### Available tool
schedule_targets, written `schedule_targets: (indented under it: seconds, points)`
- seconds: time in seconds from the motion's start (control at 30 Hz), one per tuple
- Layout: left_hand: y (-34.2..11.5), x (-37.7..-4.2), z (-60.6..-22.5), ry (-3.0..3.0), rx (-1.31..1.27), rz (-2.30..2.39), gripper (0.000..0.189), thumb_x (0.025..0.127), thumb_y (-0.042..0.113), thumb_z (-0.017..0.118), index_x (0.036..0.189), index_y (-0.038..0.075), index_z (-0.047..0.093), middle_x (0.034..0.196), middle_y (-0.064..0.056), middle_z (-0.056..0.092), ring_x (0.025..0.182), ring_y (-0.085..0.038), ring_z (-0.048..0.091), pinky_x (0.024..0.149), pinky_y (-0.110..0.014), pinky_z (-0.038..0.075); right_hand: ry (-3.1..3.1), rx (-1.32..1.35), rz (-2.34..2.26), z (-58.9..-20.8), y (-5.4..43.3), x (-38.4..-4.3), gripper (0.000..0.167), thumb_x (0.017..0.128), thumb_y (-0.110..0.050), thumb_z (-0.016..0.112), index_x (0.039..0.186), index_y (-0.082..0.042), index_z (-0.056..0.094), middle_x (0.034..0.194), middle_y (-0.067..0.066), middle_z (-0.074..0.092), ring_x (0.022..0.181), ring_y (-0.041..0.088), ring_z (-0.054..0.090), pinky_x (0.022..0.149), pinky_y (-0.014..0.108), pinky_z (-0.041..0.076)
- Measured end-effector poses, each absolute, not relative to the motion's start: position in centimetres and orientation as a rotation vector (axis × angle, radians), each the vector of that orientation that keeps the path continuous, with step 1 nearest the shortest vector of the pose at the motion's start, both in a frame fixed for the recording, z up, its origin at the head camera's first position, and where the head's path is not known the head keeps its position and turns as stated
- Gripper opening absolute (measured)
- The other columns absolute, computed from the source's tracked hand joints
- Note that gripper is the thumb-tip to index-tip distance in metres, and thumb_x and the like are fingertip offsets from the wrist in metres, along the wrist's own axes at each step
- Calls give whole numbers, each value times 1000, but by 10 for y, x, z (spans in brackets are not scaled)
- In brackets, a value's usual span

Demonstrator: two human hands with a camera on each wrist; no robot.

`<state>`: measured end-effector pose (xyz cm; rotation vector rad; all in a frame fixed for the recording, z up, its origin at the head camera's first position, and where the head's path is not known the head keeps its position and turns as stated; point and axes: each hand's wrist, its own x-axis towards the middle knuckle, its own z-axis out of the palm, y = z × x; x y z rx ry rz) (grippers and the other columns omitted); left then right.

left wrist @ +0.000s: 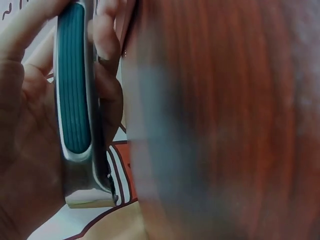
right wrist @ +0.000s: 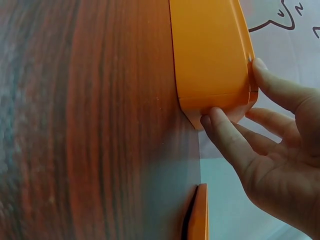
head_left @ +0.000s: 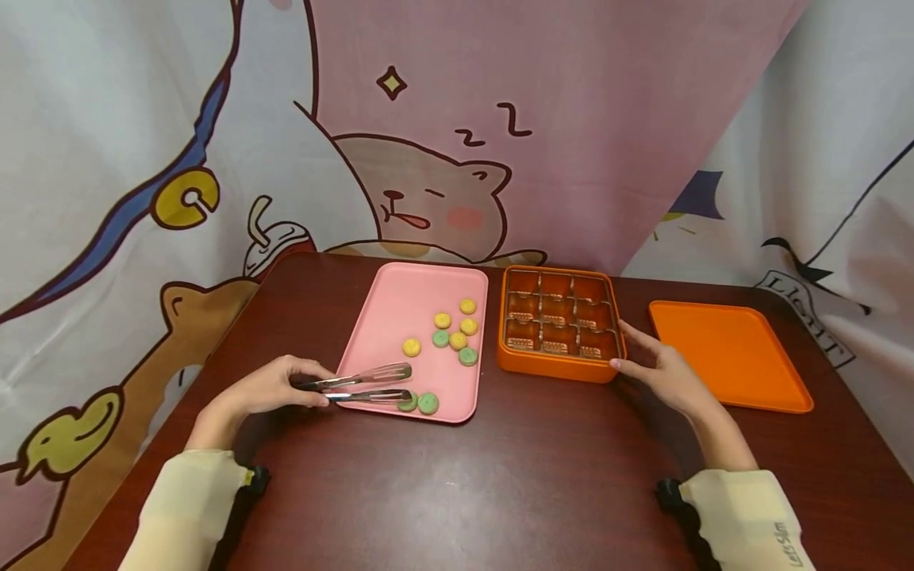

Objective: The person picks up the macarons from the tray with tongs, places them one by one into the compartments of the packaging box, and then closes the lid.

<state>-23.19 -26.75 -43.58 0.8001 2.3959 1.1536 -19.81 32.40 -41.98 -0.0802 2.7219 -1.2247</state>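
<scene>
My left hand (head_left: 274, 387) holds metal tongs (head_left: 371, 377) with dark handle grips; a teal grip inlay shows in the left wrist view. The tongs' arms stand apart over the near part of a pink tray (head_left: 378, 317). Their lower tip overlaps one of two green round pieces (head_left: 428, 404) at the tray's near edge; whether it touches is unclear. Farther back on the tray lie several small round cookie-like pieces, yellow (head_left: 412, 347) and green. My right hand (head_left: 664, 377) holds the near right corner of an orange box (head_left: 557, 369), thumb at the front and fingers along the side.
Inside the box is a clear divider insert (head_left: 553, 313) with several square compartments. An orange flat lid or tray (head_left: 728, 357) lies to the right. Everything rests on a dark reddish wooden table (head_left: 443, 492), with a printed curtain (head_left: 571, 159) hanging behind it.
</scene>
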Motion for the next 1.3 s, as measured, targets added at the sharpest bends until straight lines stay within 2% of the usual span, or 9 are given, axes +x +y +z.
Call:
schedule_targets:
  seconds: [0.1, 0.17, 0.4, 0.63, 0.87, 1.2, 1.3]
  points:
    - [-268, -231, -437, 2453, 860, 1128, 29, 84, 18, 79, 111, 8, 76, 101, -6, 70, 89, -9, 60, 78, -24, 48, 2717, -89, -1238, -420, 325, -198, 82, 97, -37, 63, 160, -14, 17, 160, 32, 18, 146, 56, 13, 107, 77, 17]
    - [-268, -231, -438, 2471, 888, 1102, 29, 84, 19, 80, 111, 9, 76, 100, -5, 71, 89, -8, 60, 79, -23, 48, 2721, -96, -1235, -420, 325, -198, 81, 98, -37, 63, 160, -14, 17, 160, 32, 19, 146, 56, 14, 107, 77, 17]
    - [-265, -232, -439, 2502, 908, 1019, 30, 84, 22, 80, 111, 9, 76, 92, -1, 70, 80, -3, 57, 72, -22, 48, 2718, -79, -1227, -420, 325, -197, 80, 98, -35, 63, 160, -14, 17, 161, 32, 19, 146, 56, 14, 107, 77, 17]
    - [-261, -234, -435, 2494, 877, 1006, 24, 86, 20, 78, 107, 10, 77, 80, 1, 63, 68, -7, 60, 62, -22, 48, 2714, -80, -1268, -421, 326, -197, 79, 98, -34, 62, 160, -14, 17, 161, 31, 18, 147, 55, 11, 108, 78, 14]
    - [-262, -233, -438, 2483, 901, 1023, 26, 87, 19, 76, 111, 8, 76, 81, 1, 63, 67, -13, 64, 63, -22, 49, 2727, -78, -1246, -421, 323, -196, 80, 98, -36, 63, 160, -14, 18, 161, 29, 20, 147, 55, 13, 108, 77, 16]
    - [-266, -234, -438, 2467, 933, 1100, 26, 89, 15, 74, 113, 3, 74, 83, -3, 61, 67, -14, 65, 62, -22, 47, 2778, -43, -1212, -424, 320, -196, 79, 97, -38, 64, 160, -17, 22, 159, 30, 25, 145, 55, 20, 107, 76, 21]
    - [-265, -235, -437, 2463, 910, 1111, 27, 90, 14, 73, 114, 3, 74, 84, -5, 61, 67, -16, 66, 63, -22, 48, 2789, -72, -1263, -424, 319, -195, 78, 96, -35, 66, 159, -15, 24, 159, 29, 28, 143, 54, 29, 108, 72, 27]
